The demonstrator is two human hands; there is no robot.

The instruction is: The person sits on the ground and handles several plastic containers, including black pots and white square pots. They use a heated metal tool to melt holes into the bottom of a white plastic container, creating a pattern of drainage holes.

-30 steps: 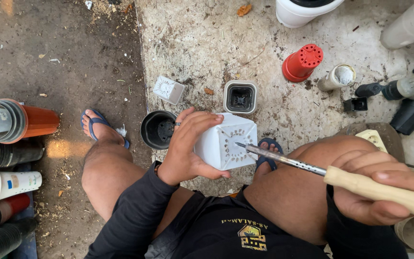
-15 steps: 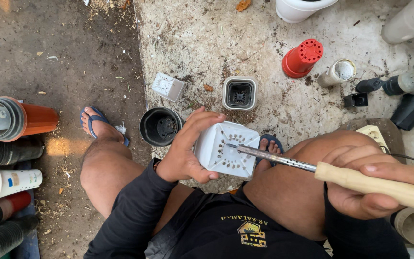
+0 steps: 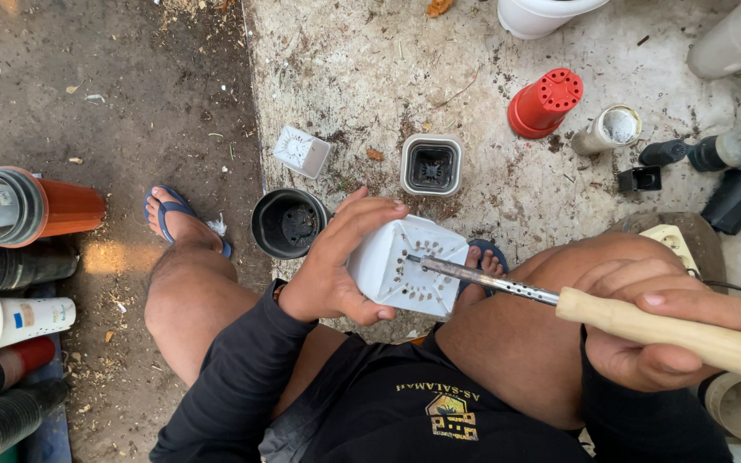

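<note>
Raised pot (left-held) meets right-held iron.

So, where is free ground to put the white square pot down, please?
Bare concrete lies between the small white pot and the red pot, above the grey-rimmed square pot. The dirt strip left of the black round pot is also free. Crowded: the right edge by the black pieces, and the stacked pots far left.
</note>
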